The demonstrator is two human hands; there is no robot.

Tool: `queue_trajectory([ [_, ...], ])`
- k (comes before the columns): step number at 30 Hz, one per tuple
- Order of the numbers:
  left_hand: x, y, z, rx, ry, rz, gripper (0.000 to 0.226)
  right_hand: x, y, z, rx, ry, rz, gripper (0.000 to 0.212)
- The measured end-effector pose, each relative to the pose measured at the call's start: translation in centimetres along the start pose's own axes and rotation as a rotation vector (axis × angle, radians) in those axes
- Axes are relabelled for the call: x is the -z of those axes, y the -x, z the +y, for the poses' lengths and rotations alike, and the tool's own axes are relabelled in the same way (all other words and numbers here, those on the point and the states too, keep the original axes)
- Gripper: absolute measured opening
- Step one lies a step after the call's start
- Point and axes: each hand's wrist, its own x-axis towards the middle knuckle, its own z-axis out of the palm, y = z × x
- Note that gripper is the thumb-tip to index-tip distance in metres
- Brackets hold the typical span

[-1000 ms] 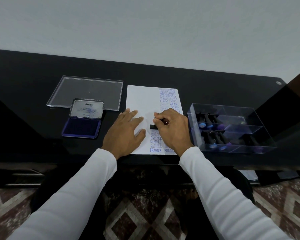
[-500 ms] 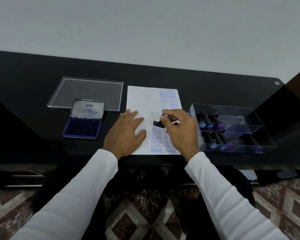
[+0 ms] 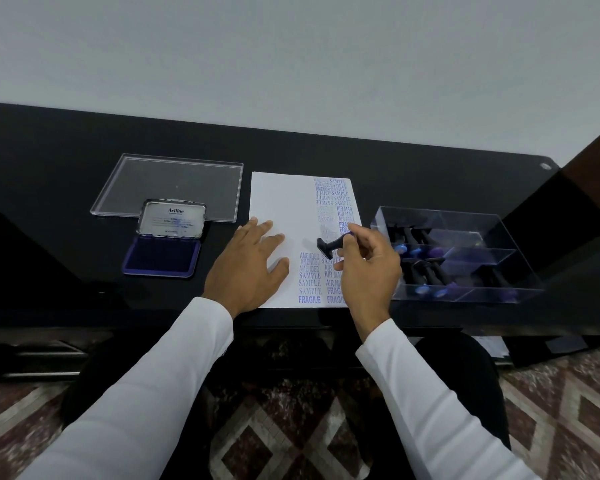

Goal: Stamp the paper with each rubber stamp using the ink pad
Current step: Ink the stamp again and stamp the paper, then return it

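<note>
A white sheet of paper point(image 3: 278, 199) lies on the black desk, its right half covered with blue stamped words such as SAMPLE, AIR MAIL and FRAGILE. My left hand point(image 3: 248, 268) rests flat on the paper's lower left part, fingers spread. My right hand point(image 3: 369, 268) holds a black rubber stamp point(image 3: 328, 244) by its handle, tilted and lifted just above the paper's middle right. An open ink pad point(image 3: 161, 258) with a blue pad and a silver lid stands left of the paper.
A clear plastic lid point(image 3: 174, 185) lies behind the ink pad. Right of the paper is a clear compartment box point(image 3: 465, 258) holding several black-handled stamps. The black desk point(image 3: 49, 202) ends at a front edge close to my arms, with patterned floor below.
My right hand has lifted the stamp off the paper, tilted it and drifted slightly right. My left hand has stayed flat on the sheet.
</note>
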Motion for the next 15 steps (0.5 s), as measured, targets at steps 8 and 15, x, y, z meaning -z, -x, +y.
queue_trajectory([
  [8, 0.00, -0.10, -0.09, 0.010, -0.008, -0.015, 0.053, 0.07, 0.04, -0.03, 0.000, 0.013, 0.011, 0.020],
  [15, -0.09, -0.11, -0.11, 0.011, -0.008, -0.011, 0.053, 0.03, 0.10, 0.24, 0.006, 0.037, 0.015, 0.021],
])
